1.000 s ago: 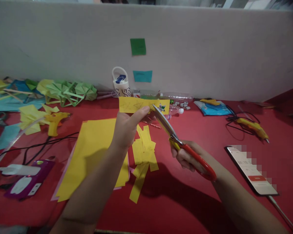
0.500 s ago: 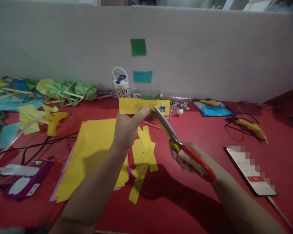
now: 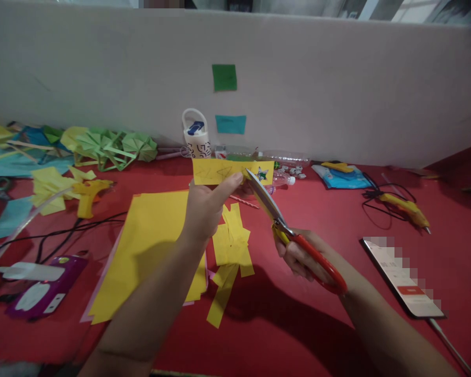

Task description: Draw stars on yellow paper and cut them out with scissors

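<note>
Strip [image 3: 206, 172]: yellow, dark star outlines. Scissors [image 3: 278, 219]: silver blades, red handle, yellow on inner side. Paper stack [image 3: 157, 222]: yellow, pink showing along edges. Cut pieces [image 3: 231, 243]: plain yellow. Tabletop [image 3: 329, 209]: red. Partition [image 3: 337, 78]: pale grey. Upper note [image 3: 224, 77]: green. Lower note [image 3: 231, 124]: turquoise. Tumbler [image 3: 198, 145]: white, black dashes, blue on lid. Folded shapes [image 3: 112, 147]: light green. Nearby glue gun [image 3: 87, 196]: yellow. Boxy device [image 3: 60, 285]: purple, white panels. Packet [image 3: 343, 179]: blue.
</note>
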{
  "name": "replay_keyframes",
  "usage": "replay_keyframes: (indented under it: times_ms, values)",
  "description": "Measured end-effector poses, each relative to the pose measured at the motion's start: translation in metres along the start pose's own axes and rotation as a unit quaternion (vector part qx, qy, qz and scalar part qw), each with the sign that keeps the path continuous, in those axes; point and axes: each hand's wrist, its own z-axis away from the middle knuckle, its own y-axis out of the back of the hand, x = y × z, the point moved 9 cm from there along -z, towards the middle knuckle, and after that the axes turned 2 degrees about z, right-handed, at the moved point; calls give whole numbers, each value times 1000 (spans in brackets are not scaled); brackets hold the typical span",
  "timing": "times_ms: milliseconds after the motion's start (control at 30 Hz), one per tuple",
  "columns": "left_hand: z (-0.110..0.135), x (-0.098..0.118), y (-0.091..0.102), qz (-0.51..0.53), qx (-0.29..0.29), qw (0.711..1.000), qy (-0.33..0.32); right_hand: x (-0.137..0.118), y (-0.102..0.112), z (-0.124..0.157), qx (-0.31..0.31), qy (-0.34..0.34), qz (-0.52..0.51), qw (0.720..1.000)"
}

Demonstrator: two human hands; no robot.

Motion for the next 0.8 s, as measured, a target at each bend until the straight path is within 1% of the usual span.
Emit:
replay_keyframes:
  times_ms: [133,333,600,800]
  values:
    - [0,0,-1,-2,-3,1000,4,-2,0,1,5,-4,5,1000]
    - [1,1,-1,6,2,1000,8,6,2,0,16,-30,-13,999]
    - [1,-2,-2,-2,-6,1000,10,-2,1,-1,7,-10,-14,1000]
    - [1,0,-2,-1,-2,1000,5,4,3,-1,13,-18,-20,1000]
